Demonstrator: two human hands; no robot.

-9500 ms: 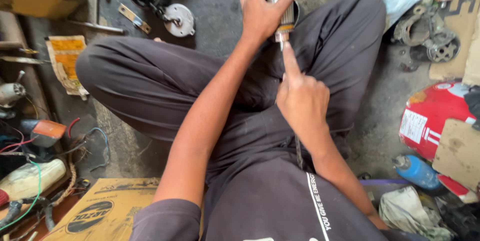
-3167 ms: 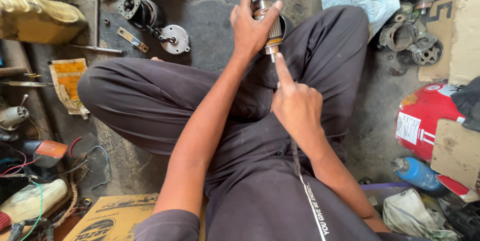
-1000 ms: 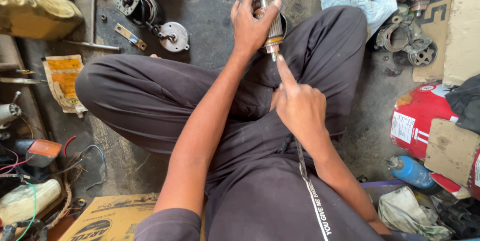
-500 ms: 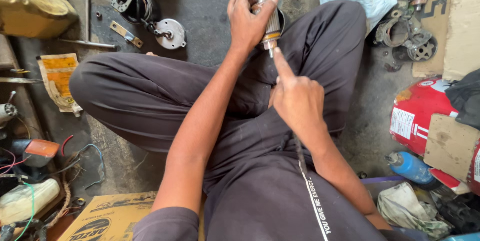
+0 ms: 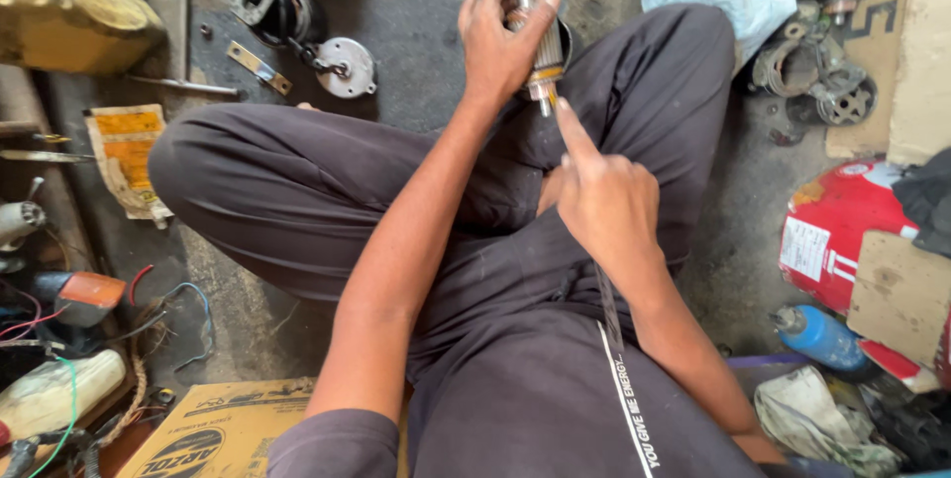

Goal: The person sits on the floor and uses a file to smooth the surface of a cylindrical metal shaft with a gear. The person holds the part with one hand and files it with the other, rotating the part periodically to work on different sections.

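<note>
While the person sits cross-legged on the floor, the left hand wraps its fingers tight around a metal motor part with a shaft, and it stands upright above the knees. The right hand is curled shut around a thin flat blade, with one finger stuck out straight so its tip touches the bottom end of the part. A round metal cover lies on the floor near the left knee, and a red can lies far off on the right.
</note>
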